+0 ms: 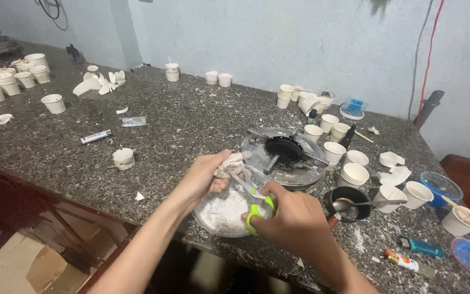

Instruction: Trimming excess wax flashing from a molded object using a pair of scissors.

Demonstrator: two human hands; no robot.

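My left hand (205, 175) grips a crumpled whitish lump (230, 163) over a clear glass bowl (206, 219) of white shreds at the counter's near edge. In my right hand (296, 219) are scissors with green handles (252, 202). Their blades point up-left and touch the lump. Both hands hover over the bowl.
A round metal dish with a black centre (284, 151) sits behind the bowl. A black cup with a spoon (349, 203) stands to the right among several white paper cups (354, 174). A lighter (424, 247), a tube (406, 261) and blue lids lie far right. More cups stand at the far left (6, 81).
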